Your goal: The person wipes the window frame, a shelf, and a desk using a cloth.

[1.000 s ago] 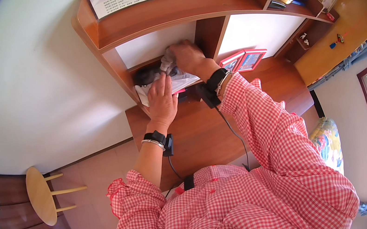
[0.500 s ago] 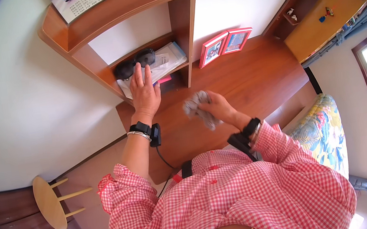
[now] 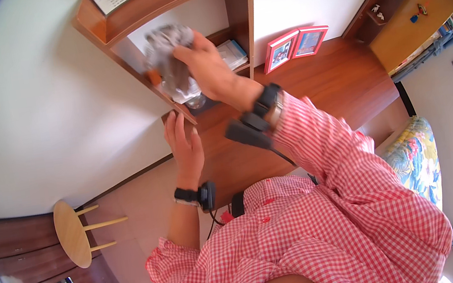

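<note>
My right hand (image 3: 211, 74) grips a crumpled grey cloth (image 3: 167, 48), raised in front of the left compartment of the brown wooden shelf unit (image 3: 247, 22). The cloth is smeared by motion, and it covers much of that compartment. A stack of papers (image 3: 233, 53) shows past my fingers on the compartment's shelf. Lower down, my left hand (image 3: 186, 153) holds nothing; its fingers are stretched out, close to the bottom of the unit's left side panel. I cannot tell whether they touch it.
A red double picture frame (image 3: 295, 48) stands at the back of the brown desk (image 3: 312, 92). On the right is a floral-covered chair back (image 3: 414, 155). A round wooden stool (image 3: 72, 235) lies tipped in view at the left, near a dark cabinet (image 3: 21, 245).
My right hand has carried the cloth up and left from over the desk to the compartment. My left hand has drawn down, away from the black object and papers there.
</note>
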A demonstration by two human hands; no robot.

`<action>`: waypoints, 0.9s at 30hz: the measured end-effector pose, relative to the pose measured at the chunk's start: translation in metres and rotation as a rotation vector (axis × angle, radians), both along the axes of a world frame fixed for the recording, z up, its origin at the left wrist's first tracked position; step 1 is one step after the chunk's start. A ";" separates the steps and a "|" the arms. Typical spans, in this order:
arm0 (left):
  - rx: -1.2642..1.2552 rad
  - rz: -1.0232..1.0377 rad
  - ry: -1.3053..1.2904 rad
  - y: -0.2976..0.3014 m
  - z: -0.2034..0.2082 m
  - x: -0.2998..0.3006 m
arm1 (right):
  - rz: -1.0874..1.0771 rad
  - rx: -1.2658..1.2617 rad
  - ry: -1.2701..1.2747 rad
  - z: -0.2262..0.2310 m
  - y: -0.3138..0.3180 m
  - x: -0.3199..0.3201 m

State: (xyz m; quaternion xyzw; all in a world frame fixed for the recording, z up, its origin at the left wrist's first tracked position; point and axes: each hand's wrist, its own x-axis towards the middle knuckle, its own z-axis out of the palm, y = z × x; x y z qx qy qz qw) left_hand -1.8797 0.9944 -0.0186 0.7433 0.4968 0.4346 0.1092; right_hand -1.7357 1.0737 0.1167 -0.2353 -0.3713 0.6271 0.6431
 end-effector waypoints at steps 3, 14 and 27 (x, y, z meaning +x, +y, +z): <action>-0.038 0.047 -0.004 -0.030 -0.022 -0.033 | -0.001 -0.025 -0.167 0.006 0.032 -0.050; -0.155 0.078 -0.019 -0.067 -0.025 -0.067 | -0.073 -0.106 -0.081 -0.100 0.052 -0.092; -0.108 -0.168 -0.680 0.075 0.089 -0.051 | 0.004 -0.127 -0.127 -0.061 0.027 -0.064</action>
